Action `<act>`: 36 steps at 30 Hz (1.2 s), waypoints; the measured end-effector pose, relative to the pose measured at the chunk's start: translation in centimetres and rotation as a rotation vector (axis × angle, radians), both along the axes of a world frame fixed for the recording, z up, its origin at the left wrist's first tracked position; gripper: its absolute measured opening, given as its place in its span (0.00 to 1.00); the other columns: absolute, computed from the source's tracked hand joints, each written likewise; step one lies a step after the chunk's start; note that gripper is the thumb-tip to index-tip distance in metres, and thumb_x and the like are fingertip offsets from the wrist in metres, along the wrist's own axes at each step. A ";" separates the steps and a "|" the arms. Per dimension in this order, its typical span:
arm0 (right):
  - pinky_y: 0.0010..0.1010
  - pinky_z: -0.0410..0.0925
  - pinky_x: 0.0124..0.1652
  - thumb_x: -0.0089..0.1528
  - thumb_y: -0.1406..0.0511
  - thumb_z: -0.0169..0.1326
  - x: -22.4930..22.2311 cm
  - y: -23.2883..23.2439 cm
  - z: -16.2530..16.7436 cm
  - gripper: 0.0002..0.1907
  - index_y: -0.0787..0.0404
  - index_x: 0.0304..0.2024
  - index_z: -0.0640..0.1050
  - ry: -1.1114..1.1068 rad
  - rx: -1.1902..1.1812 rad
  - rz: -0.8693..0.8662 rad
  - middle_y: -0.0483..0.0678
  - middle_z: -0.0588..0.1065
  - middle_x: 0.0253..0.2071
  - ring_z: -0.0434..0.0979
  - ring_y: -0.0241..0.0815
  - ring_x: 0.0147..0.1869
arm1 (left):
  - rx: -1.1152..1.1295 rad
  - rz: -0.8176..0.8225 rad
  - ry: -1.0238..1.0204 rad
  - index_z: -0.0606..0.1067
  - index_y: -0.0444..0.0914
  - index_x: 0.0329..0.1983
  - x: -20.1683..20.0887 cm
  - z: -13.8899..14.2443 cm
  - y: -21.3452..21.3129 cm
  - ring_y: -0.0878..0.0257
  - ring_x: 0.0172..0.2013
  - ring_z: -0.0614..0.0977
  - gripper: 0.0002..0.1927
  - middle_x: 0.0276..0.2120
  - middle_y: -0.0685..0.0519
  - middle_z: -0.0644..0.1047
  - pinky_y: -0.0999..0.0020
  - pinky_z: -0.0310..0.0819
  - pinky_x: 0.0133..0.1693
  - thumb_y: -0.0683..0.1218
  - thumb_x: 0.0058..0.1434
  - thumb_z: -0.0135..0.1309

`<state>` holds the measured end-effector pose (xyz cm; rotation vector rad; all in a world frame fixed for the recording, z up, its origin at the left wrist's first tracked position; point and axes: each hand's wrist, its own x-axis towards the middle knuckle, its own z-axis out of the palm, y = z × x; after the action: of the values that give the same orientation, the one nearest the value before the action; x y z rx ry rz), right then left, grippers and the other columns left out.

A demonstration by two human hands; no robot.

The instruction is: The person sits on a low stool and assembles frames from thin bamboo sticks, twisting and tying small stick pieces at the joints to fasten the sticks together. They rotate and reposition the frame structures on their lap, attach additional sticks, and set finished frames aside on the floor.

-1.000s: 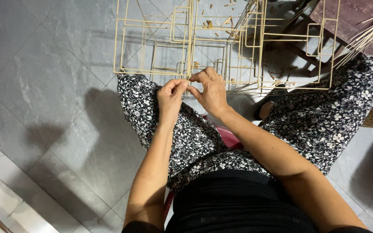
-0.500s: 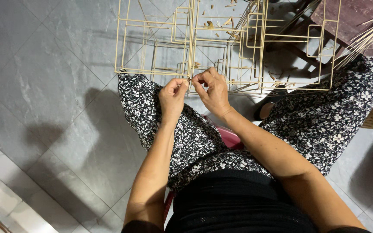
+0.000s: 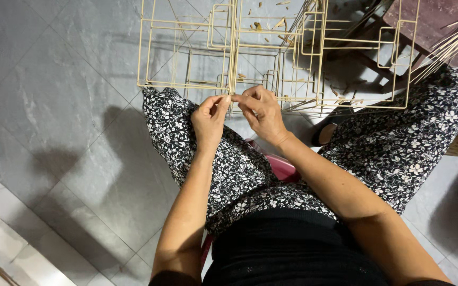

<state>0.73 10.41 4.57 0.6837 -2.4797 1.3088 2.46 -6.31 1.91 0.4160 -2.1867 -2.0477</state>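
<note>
Thin-stick lattice frame: open box-like cells of pale bamboo or cane sticks, standing on the grey tiled floor directly ahead of the knees, near edge resting at or just above the left knee in the patterned trousers. Exact contact with the knee not discernible.

Left hand: fingers closed in a pinch at the lower front joint of the frame, thumb against forefinger. Right hand: fingers likewise pinched, tips meeting those of the left hand at the same joint. Item held between the fingertips too small to identify; possibly a binding strand or a stick end.

Handling properties, judged from appearance:
- Light; mostly air, few slender members.
- Stiff along each stick, but springy and liable to rack across open cells.
- Fragile at joints; prone to snapping under point loads or twisting.
- Dry surface, not slippery; splinters likely, given the offcuts scattered on the floor within the frame.

Recommended hold: at corners or joints where several sticks meet, never at mid-span of a single stick. Two-handed support on opposite uprights for lifting. Light fingertip pressure only.

Nearby: bundle of loose sticks at upper right, beside a dark wooden stool; pink seat partly visible between the legs.
</note>
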 end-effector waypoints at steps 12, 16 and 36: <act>0.39 0.66 0.44 0.57 0.67 0.69 -0.2 -1.2 -0.3 0.13 0.56 0.43 0.80 0.067 0.092 -0.141 0.45 0.74 0.39 0.75 0.48 0.44 | 0.217 -0.007 -0.025 0.82 0.31 0.39 -1.0 -1.7 0.3 0.76 0.30 0.72 0.07 0.30 0.60 0.78 0.79 0.65 0.33 0.41 0.63 0.62; 0.40 0.65 0.42 0.56 0.66 0.70 -0.3 -1.6 -0.2 0.12 0.54 0.39 0.80 0.126 0.141 -0.162 0.45 0.72 0.37 0.74 0.48 0.42 | 0.193 -0.017 0.008 0.81 0.32 0.38 -0.9 -1.7 0.1 0.77 0.29 0.72 0.06 0.29 0.62 0.78 0.80 0.65 0.33 0.41 0.64 0.60; 0.39 0.62 0.46 0.61 0.66 0.64 0.2 -1.9 0.6 0.06 0.56 0.40 0.80 0.097 0.125 -0.142 0.45 0.73 0.36 0.72 0.47 0.41 | -0.171 0.004 0.106 0.81 0.33 0.44 0.0 -2.1 0.9 0.77 0.23 0.66 0.06 0.23 0.62 0.72 0.78 0.58 0.24 0.37 0.65 0.57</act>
<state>0.94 8.53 5.15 0.5719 -2.4966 1.0529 2.51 -5.40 -0.17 0.2860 -2.2705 -1.8161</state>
